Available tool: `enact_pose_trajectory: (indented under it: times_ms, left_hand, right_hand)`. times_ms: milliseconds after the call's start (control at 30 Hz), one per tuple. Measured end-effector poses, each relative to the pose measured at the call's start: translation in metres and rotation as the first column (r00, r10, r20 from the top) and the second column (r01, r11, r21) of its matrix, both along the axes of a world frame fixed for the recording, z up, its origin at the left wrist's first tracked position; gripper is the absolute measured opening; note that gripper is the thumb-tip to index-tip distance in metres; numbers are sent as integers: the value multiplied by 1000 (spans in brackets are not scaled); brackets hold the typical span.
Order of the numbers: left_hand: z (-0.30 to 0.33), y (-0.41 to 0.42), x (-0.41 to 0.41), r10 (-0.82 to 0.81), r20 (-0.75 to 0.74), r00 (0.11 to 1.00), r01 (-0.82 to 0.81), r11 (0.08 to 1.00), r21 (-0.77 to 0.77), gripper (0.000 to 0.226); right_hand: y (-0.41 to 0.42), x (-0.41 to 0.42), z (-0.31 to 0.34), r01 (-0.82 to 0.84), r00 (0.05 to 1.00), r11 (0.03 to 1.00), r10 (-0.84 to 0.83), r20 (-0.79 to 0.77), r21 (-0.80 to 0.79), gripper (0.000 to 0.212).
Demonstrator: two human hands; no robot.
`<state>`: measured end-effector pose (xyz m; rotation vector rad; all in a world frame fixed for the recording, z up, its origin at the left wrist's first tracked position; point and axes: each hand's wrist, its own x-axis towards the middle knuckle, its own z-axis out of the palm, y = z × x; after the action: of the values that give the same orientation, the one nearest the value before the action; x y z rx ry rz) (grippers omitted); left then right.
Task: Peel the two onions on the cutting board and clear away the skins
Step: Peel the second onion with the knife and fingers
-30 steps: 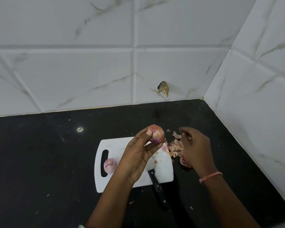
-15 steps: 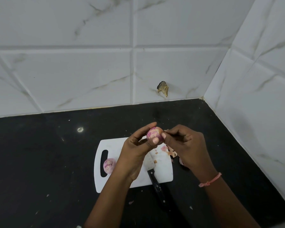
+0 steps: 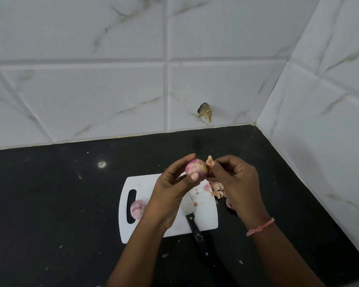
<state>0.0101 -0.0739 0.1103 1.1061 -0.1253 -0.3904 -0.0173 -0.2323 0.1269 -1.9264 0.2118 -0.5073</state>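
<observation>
Black stone countertop [image 3: 50, 204] carries a white plastic cutting board [image 3: 205, 216]. Left hand [image 3: 172, 193] grips a partly peeled purple onion [image 3: 196, 168] above it; right hand [image 3: 234, 179] pinches a loose pinkish skin flake [image 3: 209, 160]. Second peeled onion [image 3: 137, 209] rests beside the board's handle slot.

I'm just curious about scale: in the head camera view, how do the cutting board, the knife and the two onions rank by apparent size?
1. cutting board
2. knife
3. held onion and onion on the board: they look alike, and the held one is nearer the camera, so unranked.
</observation>
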Motion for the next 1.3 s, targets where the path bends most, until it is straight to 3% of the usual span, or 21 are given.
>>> enact_pose_trajectory:
  times_ms: [133,233,333,400,467,533,633,700,733,833,933,1067,1300]
  left_hand:
    - [1,-6,-2,5,-112,994,-12,998,-58,33]
    - [1,-9,-3,14,-102,995,-18,999,-34,44]
    - [3,-10,-2,10,-159,987,-25,995,-92,46]
    - [4,-10,-2,-10,-245,970,-33,985,-172,44]
    - [2,-9,-1,-30,-285,958,-30,978,-205,44]
    - [1,-8,0,-36,-266,963,-17,981,-194,46]
    - [-1,-7,0,-19,-198,980,-9,990,-142,53]
    - [-3,-7,0,8,-114,993,-13,999,-41,53]
    - [-4,-8,0,22,-62,998,-21,1000,5,49]
    - [-5,-8,-1,64,62,996,-68,995,67,46]
    - [-4,-8,-2,95,165,982,-118,983,138,47]
    - [-2,-11,-3,113,289,951,-179,961,213,49]
    - [-4,-12,-3,124,322,938,-205,951,231,50]
  right_hand:
    - [3,-3,1,10,997,990,1,78,-139,19]
    - [5,-4,1,-10,998,989,19,59,-151,13]
    - [5,-2,6,-22,996,973,41,-78,230,8]
    - [2,0,8,43,986,867,44,-161,497,11]
    - [-4,3,5,151,974,767,-8,-226,623,13]
    - [-12,6,-7,251,955,813,-118,-273,526,10]
    - [-26,7,-31,262,919,964,-238,-315,36,3]
    - [-27,4,-38,168,915,940,-261,-308,-298,22]
    - [-27,3,-37,153,939,923,-247,-241,-353,26]
    - [-14,-2,-21,15,1000,967,-12,14,-254,24]
    - [-2,-3,-7,-160,985,968,169,32,-193,37]
    - [3,-1,-8,-120,989,977,133,63,-178,24]
    - [3,-3,-11,-86,991,988,98,95,-127,20]
